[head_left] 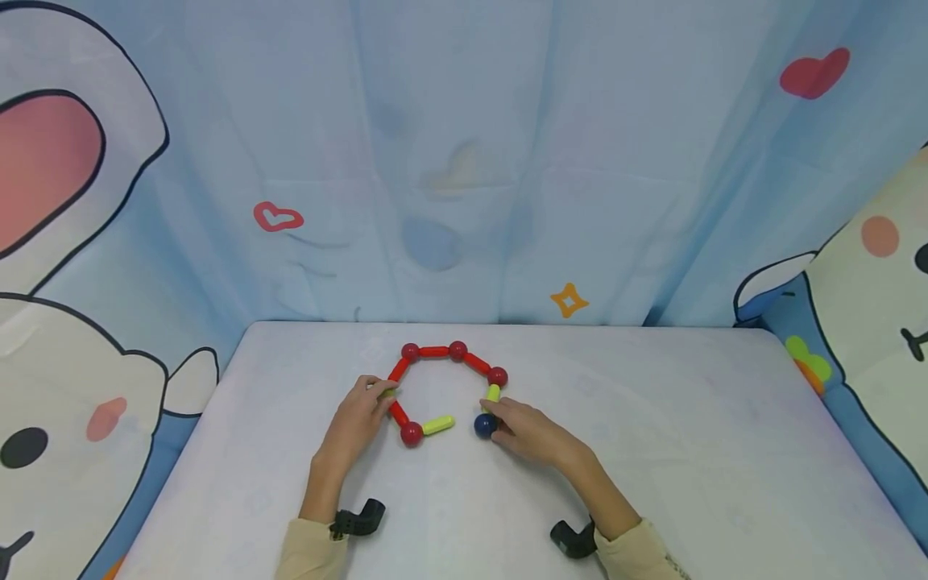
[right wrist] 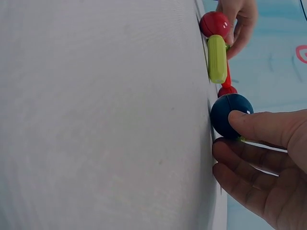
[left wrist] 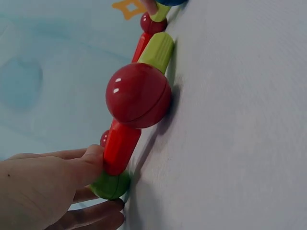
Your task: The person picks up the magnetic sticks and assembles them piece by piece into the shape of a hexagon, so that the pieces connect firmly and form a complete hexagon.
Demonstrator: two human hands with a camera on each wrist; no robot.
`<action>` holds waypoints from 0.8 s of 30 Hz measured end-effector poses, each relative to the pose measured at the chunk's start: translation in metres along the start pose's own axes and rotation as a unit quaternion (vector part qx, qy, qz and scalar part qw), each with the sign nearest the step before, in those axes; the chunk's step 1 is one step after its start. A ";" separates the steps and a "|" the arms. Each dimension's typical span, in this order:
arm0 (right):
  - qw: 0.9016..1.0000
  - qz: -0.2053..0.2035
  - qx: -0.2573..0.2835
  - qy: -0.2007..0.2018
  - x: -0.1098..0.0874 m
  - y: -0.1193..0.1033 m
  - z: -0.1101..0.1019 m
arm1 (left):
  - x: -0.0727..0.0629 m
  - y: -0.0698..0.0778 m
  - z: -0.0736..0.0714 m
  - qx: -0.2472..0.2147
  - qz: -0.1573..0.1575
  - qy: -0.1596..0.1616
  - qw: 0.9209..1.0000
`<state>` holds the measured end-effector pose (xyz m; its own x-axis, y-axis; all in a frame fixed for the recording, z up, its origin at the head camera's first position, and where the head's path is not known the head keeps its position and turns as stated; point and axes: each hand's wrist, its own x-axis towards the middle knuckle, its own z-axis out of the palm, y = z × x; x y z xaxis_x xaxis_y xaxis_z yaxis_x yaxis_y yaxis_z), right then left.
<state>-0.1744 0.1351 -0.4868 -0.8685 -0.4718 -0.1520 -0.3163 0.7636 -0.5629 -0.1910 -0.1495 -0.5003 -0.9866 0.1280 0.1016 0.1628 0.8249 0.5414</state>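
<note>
An unclosed ring of magnetic rods and balls lies on the white table (head_left: 689,435). At the ring's left side my left hand (head_left: 360,415) holds a green ball (left wrist: 110,186), which its fingers mostly cover in the head view. A red rod (left wrist: 122,147) joins that ball to a red ball (head_left: 411,434), from which a yellow-green rod (head_left: 438,424) points right with its end free. My right hand (head_left: 532,431) grips a blue ball (head_left: 486,426), thumb on its surface. Above it, another yellow-green rod (head_left: 493,393) leads to a red ball (head_left: 497,376). A gap separates the free rod from the blue ball.
Along the ring's far side, red balls (head_left: 457,350) and red rods (head_left: 435,352) connect. A light-blue curtain (head_left: 464,121) with cartoon prints hangs behind the table's far edge. Each wrist wears a black camera mount (head_left: 360,518).
</note>
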 end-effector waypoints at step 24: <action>0.999 0.034 -0.009 0.009 0.002 -0.003 0.002 | 0.000 0.000 0.007 0.006 -0.040 -0.008 0.999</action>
<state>-0.1741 0.1313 -0.4868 -0.8949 -0.4108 -0.1743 -0.2631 0.8011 -0.5376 -0.1910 -0.1456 -0.5056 -0.9965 0.0704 0.0450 0.0836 0.8391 0.5374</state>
